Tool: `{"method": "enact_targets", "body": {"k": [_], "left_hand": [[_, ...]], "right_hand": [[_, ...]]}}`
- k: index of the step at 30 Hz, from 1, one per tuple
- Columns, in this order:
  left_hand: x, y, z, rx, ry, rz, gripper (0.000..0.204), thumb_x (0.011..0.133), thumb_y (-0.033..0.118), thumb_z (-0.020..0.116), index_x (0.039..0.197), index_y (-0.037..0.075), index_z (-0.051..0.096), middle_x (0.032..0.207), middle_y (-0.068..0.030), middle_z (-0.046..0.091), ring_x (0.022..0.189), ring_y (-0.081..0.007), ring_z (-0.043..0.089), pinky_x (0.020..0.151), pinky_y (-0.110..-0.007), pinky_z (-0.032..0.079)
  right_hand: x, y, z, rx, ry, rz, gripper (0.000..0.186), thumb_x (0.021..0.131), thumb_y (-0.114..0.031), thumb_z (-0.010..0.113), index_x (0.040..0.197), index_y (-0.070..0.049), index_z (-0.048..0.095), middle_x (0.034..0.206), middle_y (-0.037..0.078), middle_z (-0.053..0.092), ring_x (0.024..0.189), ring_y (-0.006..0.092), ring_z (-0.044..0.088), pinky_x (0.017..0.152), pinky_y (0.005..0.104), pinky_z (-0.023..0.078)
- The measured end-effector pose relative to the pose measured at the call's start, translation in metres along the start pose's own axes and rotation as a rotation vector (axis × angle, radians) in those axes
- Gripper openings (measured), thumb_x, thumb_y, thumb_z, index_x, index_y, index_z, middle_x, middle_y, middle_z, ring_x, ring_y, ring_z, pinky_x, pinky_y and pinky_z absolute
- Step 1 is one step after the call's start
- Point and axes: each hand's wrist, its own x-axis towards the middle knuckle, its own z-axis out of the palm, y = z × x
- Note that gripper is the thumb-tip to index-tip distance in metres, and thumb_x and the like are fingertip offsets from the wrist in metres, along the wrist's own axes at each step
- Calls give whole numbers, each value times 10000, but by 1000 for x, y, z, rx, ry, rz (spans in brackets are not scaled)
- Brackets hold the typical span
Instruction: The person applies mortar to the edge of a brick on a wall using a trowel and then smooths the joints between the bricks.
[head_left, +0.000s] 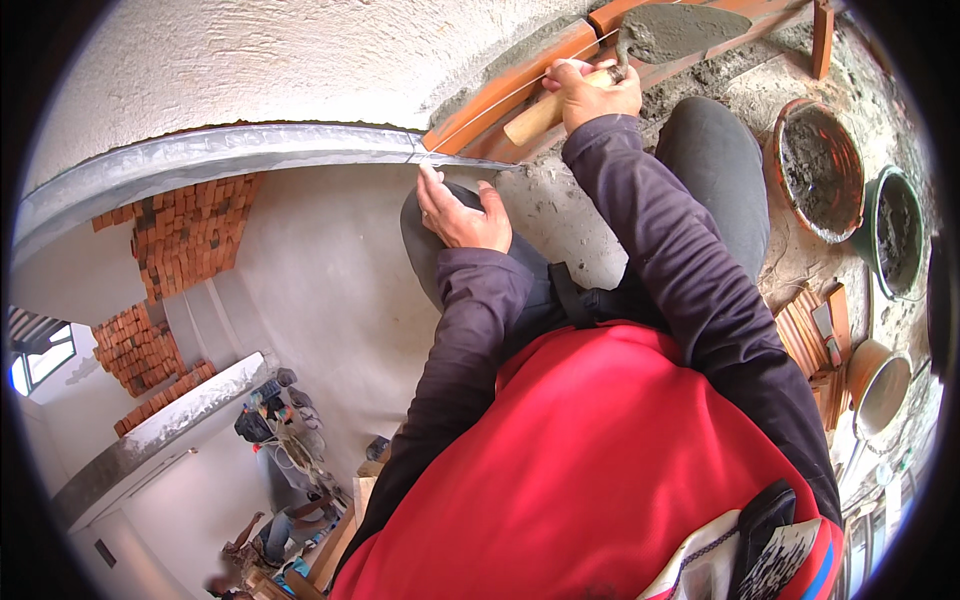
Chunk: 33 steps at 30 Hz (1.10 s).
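My right hand (600, 100) grips the wooden handle (533, 123) of a trowel, whose mortar-coated blade (680, 32) points to the upper right over a course of red bricks (485, 95). A thin white string (449, 137) runs along the bricks, close by the fingers of that hand. My left hand (460, 215) has its fingers extended and thumb apart, fingertips at the lower end of the brick course, beside a grey metal strip (230, 152). I cannot tell whether they touch the string. A rough white wall (250, 60) rises beyond.
Buckets stand at right: orange with mortar (852, 225), green (890, 285), pale (900, 370), beside loose bricks (800, 335). An upright brick (822, 40) is at top right. At left, a drop shows brick stacks (190, 235), tools (262, 425) and another person (275, 540) below.
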Motion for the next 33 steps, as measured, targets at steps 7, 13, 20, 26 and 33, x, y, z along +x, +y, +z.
{"method": "enact_targets", "body": {"k": [7,13,20,26,33], "left_hand": [[2,5,6,-201,63,-52,809,773,119,676,1433,-35,235,1291,-238,459,1161,-340,484,1000,-454,345],[2,18,-4,14,16,-104,873,770,178,682,1456,-35,187,1398,-266,353,1193,-370,460,1011,-481,330],[3,20,1,323,-20,-2,908,760,267,661,1442,-95,184,1477,-297,198,1289,-394,337,1066,-488,230],[2,20,0,392,-153,-32,882,767,238,658,1428,-112,191,1503,-293,135,1304,-403,312,1074,-509,194],[3,20,-1,418,-147,-28,862,764,193,660,1419,-127,201,1506,-291,130,1323,-396,298,1080,-501,185]], "right_hand": [[-2,1,-5,-12,-12,-15,436,767,67,682,959,-23,301,755,168,603,639,260,662,621,391,586],[-6,3,-8,20,-56,-7,415,766,88,631,976,-30,294,731,154,603,626,223,651,615,330,563],[-5,5,-9,18,-60,-25,420,771,85,638,980,-35,294,748,161,594,629,249,653,611,368,571],[-4,6,-9,-2,-56,-50,415,779,77,656,962,-38,302,762,188,607,636,286,666,609,410,583],[-2,5,-4,15,-78,-68,403,776,86,658,939,-35,310,760,204,612,638,287,672,609,404,589]]}}
